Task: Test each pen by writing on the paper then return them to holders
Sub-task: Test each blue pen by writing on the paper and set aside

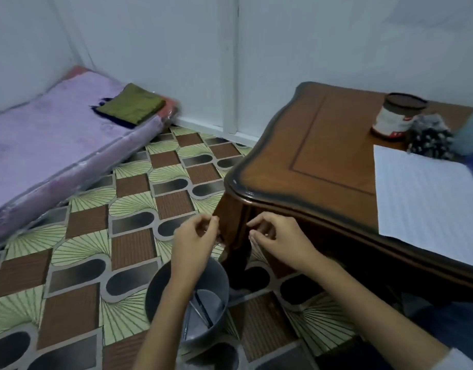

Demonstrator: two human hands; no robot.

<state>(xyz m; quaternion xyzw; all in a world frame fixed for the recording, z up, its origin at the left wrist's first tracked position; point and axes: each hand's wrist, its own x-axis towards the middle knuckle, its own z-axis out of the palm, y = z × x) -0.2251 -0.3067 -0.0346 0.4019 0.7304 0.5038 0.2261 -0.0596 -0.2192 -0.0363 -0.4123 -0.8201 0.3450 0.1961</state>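
Patterned floor (pixel 83 228) fills most of my view, and the wooden table (pixel 323 145) at two o'clock carries lined paper (pixel 427 198) on which I can make out no pen marks, so I judge the testing hardly begun. My left hand (pixel 195 240) and right hand (pixel 275 240) hover, fingers curled toward each other; whether either pinches anything I cannot tell. Pens (pixel 203 311) lie in the grey bucket (pixel 155 287) at six o'clock, just below both hands.

Dim bluish light, soft shadow under the table (pixel 296 166), paper (pixel 427 198) brightest at 4 o'clock, blurry smear at 3 o'clock, wall (pixel 149 49) lines bent near edges.
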